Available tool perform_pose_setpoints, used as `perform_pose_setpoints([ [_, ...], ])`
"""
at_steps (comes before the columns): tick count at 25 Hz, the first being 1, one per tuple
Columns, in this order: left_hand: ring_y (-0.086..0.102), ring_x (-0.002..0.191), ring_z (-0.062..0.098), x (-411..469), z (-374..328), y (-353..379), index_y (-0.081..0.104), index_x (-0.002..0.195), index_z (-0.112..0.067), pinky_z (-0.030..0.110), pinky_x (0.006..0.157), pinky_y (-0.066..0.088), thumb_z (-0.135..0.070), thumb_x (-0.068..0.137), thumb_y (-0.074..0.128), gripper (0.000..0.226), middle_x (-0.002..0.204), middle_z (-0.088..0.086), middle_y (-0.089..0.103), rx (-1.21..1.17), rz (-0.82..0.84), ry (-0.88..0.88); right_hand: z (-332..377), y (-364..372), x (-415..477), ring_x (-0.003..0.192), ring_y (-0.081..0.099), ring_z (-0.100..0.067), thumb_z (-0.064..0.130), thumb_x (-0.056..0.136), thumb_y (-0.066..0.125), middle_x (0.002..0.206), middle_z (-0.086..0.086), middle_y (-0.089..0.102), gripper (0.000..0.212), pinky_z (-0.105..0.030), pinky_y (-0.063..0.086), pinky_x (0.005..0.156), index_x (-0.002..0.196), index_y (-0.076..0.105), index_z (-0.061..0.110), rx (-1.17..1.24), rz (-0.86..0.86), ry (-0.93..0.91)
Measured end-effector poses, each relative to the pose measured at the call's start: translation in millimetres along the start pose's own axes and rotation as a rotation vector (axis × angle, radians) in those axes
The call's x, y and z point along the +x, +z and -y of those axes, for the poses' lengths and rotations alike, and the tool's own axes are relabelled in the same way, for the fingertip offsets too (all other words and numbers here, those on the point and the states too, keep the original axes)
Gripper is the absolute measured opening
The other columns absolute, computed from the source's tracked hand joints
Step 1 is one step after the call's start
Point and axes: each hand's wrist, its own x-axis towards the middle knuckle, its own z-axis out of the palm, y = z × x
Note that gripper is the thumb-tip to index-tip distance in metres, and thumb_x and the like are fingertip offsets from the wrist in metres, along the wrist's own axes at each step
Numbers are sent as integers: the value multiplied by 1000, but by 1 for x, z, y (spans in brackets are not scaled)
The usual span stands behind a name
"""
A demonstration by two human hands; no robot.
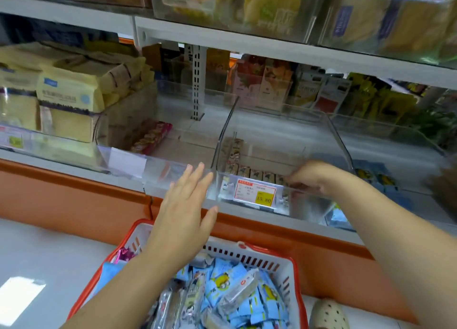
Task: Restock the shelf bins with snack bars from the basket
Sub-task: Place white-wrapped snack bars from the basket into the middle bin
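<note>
Blue-wrapped snack bars [262, 301] fill the red-rimmed basket [259, 249] at the near edge, below the shelf. Above it the left hand [184, 212] is raised with fingers straight and spread, holding nothing, just in front of the near left corner of the clear bin [301, 202]. The right hand [312, 177] reaches over the bin's front wall on the right, fingers curled down beside a row of bars [249, 174] behind the yellow price tag [256, 192]; whether they pinch a bar cannot be told.

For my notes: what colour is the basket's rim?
Red; the basket rim shows best in the head view.
</note>
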Motion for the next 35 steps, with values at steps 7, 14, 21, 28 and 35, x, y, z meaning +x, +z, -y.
perform_pose_setpoints([
  [7,43,129,10,-62,-8,47,42,143,-27,24,106,32,-31,97,52,47,143,-8,45,-152,345,-154,-37,62,-101,64,56,1,24,86,53,78,19,59,25,-10,42,55,105,56,40,475,-533,-562],
  [14,40,132,23,-105,-14,109,38,145,-17,35,107,34,-29,99,49,49,148,7,41,-63,748,-241,-133,182,-106,57,57,-17,9,93,52,85,-8,61,18,-26,43,45,110,57,14,641,264,242],
  [21,42,123,25,-104,-18,141,37,144,-23,37,105,37,-41,92,60,60,135,3,45,110,732,-244,-154,192,-109,64,61,-25,8,91,53,94,-19,65,18,-39,57,61,105,56,18,716,232,300],
  [28,50,96,8,-107,-34,133,41,141,-26,18,83,41,-23,93,62,53,129,-2,45,-240,555,-409,-141,182,-113,72,64,-24,27,95,59,102,-15,63,31,-34,58,67,122,45,20,830,220,254],
  [35,45,110,-1,-112,-50,86,38,138,-41,17,93,38,-37,87,68,60,117,-22,37,-308,403,-147,-117,171,-107,69,63,-18,22,89,67,85,-7,63,22,-27,54,59,110,63,16,1063,236,134],
])
